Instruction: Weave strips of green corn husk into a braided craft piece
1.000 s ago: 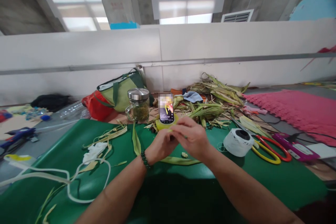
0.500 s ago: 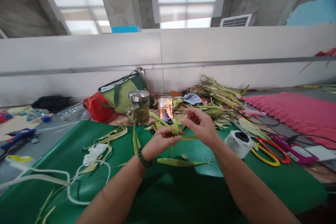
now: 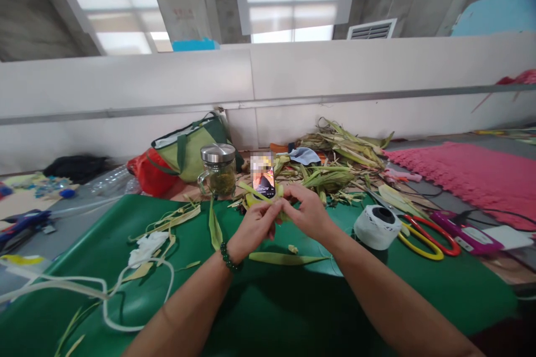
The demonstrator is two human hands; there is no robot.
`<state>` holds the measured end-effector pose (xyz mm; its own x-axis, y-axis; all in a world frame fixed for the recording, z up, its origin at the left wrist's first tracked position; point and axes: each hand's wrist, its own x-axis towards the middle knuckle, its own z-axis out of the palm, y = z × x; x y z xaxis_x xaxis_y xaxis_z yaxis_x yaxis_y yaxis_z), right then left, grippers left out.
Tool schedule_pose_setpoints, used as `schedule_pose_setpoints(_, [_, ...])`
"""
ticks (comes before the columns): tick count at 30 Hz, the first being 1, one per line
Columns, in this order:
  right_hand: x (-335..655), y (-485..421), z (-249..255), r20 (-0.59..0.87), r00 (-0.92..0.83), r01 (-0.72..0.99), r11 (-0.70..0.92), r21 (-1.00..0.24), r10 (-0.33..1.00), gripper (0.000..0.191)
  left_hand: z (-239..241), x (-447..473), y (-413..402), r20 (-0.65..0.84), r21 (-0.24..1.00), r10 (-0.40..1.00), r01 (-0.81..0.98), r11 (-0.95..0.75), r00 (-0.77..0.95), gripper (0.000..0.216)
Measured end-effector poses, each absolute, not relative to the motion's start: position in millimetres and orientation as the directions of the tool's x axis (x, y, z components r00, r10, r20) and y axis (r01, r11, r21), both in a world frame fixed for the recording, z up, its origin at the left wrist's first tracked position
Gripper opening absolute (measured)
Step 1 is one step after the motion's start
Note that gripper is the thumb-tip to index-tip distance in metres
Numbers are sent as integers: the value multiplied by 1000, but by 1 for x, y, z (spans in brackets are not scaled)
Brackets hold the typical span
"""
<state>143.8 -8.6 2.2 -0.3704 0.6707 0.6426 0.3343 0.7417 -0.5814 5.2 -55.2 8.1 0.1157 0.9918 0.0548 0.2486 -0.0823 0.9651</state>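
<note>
Slanting lengthwise away and leftward, the husk strip (image 3: 253,191) sits pinched in the closed left hand (image 3: 254,225) and right hand (image 3: 309,213).

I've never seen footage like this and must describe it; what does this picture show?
No machine: a person works barehanded, filmed by a camera on their own head, looking forward and down. The left hand, wearing a dark green beaded bracelet, holds pale green leafy strips; the right hand meets it there, its grip partly hidden. Below lies a shiny green mat. To the right are a white thread spool and scissors with red and yellow handles. Beyond the hands are a black phone, screen lit, and a glass mug with a metal lid.
</note>
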Motion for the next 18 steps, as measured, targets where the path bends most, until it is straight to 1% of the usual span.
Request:
schedule_pose_setpoints(3, [146,-1,1,578,-326,287,660,-694,748,16,7,3,-53,56,955,994,287,-79,89,55])
schedule_pose_setpoints(6, [152,11,0,505,-279,228,568,-791,816,19,6,1,-50,41,969,997,242,-54,59,57])
schedule_pose_setpoints(9, [158,19,2,465,-317,296,552,-779,826,24,5,0,-49,8,978,996,209,-27,92,58])
schedule_pose_setpoints(11, [162,20,4,467,-327,309,559,-769,822,27,4,0,-49,11,974,993,222,-37,117,53])
schedule_pose_setpoints(13, [166,22,7,460,-303,238,533,-812,835,26,5,-1,-49,31,967,993,247,-59,113,50])
schedule_pose_setpoints(16, [175,28,9,387,-286,105,431,-896,876,24,8,-3,-50,63,955,991,283,-93,116,52])
schedule_pose_setpoints(18, [182,33,9,327,-336,89,376,-923,883,27,9,-4,-51,79,946,990,303,-111,114,52])
